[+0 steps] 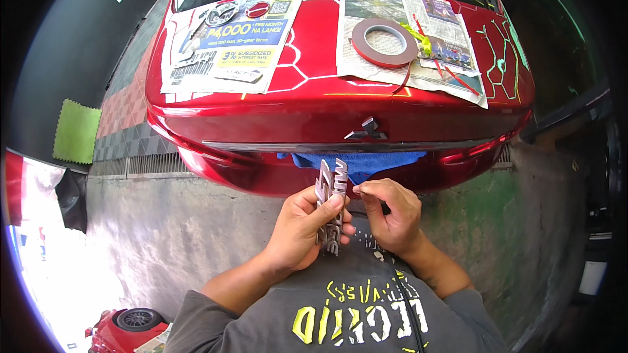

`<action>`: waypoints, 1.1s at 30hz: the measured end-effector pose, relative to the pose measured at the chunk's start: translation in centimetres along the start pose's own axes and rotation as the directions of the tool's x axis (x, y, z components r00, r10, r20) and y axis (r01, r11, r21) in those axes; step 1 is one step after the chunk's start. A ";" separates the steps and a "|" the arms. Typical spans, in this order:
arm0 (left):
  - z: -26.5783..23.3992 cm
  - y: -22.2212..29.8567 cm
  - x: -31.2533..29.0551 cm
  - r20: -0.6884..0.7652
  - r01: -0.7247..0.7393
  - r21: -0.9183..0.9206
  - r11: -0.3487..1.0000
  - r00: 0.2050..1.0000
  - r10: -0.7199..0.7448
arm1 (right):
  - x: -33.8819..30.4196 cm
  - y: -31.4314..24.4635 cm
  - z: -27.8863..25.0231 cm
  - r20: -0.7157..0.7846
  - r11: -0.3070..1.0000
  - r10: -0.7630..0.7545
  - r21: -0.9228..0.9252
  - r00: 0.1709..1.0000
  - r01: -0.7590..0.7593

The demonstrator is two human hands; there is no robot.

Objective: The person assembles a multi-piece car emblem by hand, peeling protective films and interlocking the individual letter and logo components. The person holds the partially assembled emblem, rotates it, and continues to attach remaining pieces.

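Left hand [302, 225] grips chrome letter emblems [330, 206] before the red car boot [327, 101]; right hand [387, 212] pinches backing film at their top; emblems not yet mounted, tape roll [384, 42] lying on newspaper

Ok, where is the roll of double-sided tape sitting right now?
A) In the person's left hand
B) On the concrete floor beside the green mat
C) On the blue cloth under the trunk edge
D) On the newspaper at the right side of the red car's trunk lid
D: the roll of double-sided tape lies flat on the right-hand newspaper spread over the red trunk lid, while both hands work on chrome letter emblems below.
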State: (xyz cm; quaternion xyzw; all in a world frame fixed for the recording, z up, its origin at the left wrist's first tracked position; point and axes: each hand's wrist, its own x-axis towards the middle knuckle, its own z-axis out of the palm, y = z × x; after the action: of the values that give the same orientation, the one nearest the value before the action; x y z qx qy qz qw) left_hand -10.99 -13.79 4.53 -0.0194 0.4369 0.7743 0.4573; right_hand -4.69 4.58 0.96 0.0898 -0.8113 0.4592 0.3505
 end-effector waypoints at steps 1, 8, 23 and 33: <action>0.2 0.1 -0.1 -0.004 0.002 0.015 1.000 1.000 -0.002 | 0.2 0.0 0.1 0.006 1.000 -0.005 0.005 1.000 0.005; 0.3 0.1 -0.2 0.012 0.014 0.029 0.999 1.000 -0.014 | 0.2 -0.3 0.2 0.025 1.000 0.007 0.003 1.000 -0.008; 0.4 0.4 0.3 0.056 0.076 -0.020 0.997 0.996 -0.074 | 0.3 0.4 0.0 0.010 0.998 -0.052 -0.035 0.999 0.053; 0.3 0.1 0.5 0.112 0.102 -0.068 0.993 0.989 -0.094 | -0.1 0.4 0.2 -0.003 0.994 -0.088 -0.063 0.996 0.087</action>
State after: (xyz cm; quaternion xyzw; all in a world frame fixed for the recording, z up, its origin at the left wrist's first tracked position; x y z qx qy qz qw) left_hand -11.26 -13.32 4.59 -0.0152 0.3811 0.7664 0.5168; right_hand -4.90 4.65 0.52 0.1130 -0.8196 0.4180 0.3751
